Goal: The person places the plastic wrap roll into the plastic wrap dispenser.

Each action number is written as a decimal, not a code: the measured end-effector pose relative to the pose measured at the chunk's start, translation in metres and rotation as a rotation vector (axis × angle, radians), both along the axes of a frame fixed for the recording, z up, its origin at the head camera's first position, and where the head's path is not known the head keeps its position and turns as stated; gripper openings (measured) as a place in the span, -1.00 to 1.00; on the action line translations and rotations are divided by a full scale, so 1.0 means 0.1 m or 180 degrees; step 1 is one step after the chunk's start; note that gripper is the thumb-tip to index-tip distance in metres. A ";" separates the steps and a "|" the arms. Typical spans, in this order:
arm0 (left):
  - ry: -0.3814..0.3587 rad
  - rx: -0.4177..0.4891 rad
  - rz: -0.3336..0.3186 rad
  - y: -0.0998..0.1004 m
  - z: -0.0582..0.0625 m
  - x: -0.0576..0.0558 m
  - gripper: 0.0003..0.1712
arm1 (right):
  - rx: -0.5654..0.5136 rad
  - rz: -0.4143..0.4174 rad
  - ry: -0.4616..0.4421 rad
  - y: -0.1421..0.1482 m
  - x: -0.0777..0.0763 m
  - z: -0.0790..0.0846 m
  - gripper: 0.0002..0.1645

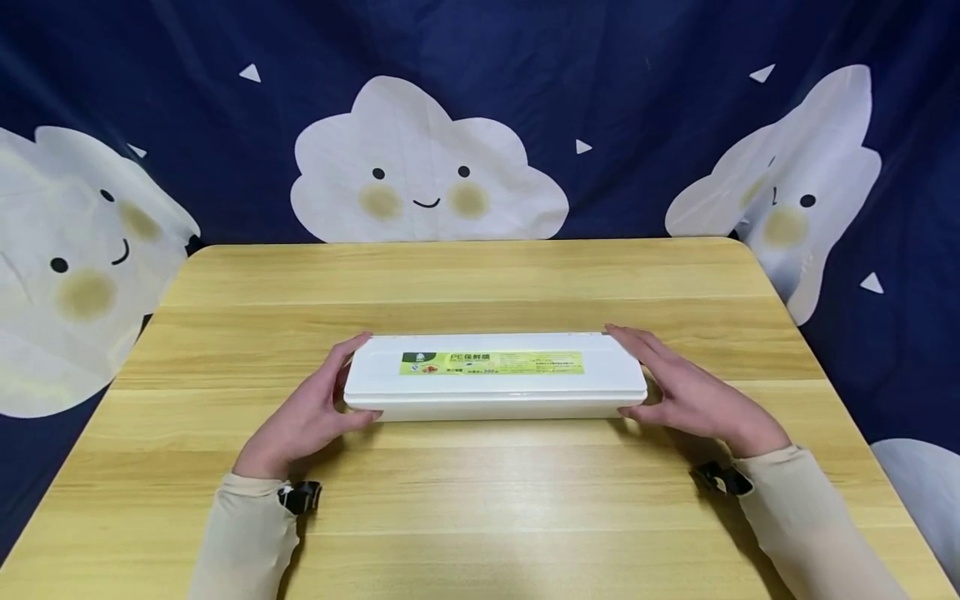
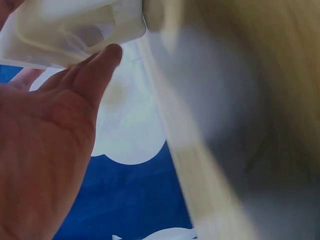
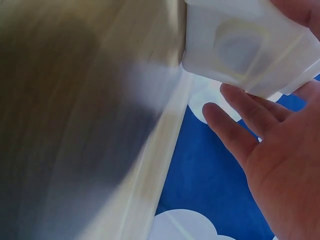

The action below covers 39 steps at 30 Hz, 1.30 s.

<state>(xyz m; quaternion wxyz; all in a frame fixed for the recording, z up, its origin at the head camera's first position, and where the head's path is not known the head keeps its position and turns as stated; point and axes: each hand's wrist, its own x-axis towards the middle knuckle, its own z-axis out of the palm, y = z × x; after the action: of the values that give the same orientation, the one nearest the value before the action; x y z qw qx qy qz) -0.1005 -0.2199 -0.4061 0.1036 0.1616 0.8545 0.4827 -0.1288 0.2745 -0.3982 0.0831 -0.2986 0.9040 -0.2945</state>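
Note:
A long white cling film box (image 1: 495, 404) lies crosswise on the wooden table, its lid down and a green and yellow label (image 1: 491, 363) on top. My left hand (image 1: 315, 408) grips its left end, thumb at the front edge and fingers round the back. At the other end my right hand (image 1: 686, 392) holds it the same way. In the left wrist view the box's end wall (image 2: 90, 32) shows a round roll shape through the plastic, above the left fingers. The right wrist view shows the opposite end wall (image 3: 240, 50) between right thumb and fingers.
The wood-grain table (image 1: 480, 517) has rounded far corners. Behind it hangs a dark blue cloth (image 1: 622, 67) printed with smiling white clouds (image 1: 427, 158), which also drapes along both sides. A dark strap (image 1: 300, 497) shows at the left wrist, another (image 1: 722, 479) at the right.

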 end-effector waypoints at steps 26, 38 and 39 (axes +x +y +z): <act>-0.0190 0.0093 0.0089 -0.02 0.01 0.02 0.14 | -0.0255 -0.0149 -0.0449 0.00 -0.01 -0.03 0.25; -0.0527 0.0416 -0.0031 -0.08 0.06 -0.03 -0.03 | -0.0536 -0.0177 -0.0722 0.03 -0.02 -0.01 0.08; -0.0527 0.0414 -0.0027 -0.08 0.06 -0.03 -0.02 | -0.0598 -0.0176 -0.0778 0.03 -0.02 -0.01 0.08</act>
<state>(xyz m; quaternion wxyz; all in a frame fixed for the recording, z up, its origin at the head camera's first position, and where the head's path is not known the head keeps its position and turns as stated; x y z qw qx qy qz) -0.1039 -0.2275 -0.4003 0.1651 0.1312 0.8092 0.5484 -0.1310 0.2772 -0.3995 0.1561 -0.2420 0.8635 -0.4142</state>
